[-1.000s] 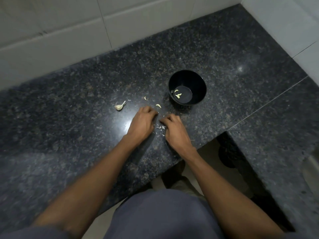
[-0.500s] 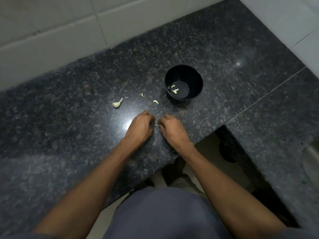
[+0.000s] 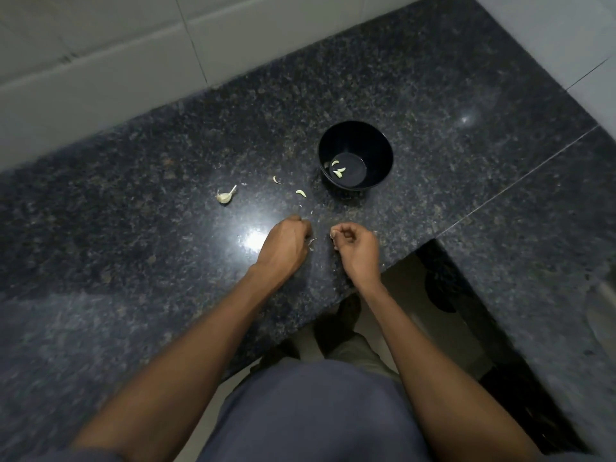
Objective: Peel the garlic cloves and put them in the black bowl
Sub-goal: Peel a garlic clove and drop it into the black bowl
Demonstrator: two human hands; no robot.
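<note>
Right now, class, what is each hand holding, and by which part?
Right hand pinches a small garlic clove at its fingertips; the part gripped is hidden. Left hand: cannot tell.

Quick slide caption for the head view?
Both hands, left and right, work garlic beside the black bowl holding peeled cloves.

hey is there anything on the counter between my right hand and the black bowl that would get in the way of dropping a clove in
Nothing visible does. The counter between the right hand and the black bowl is bare stone. The loose garlic bits lie off to the left of that path.
</note>
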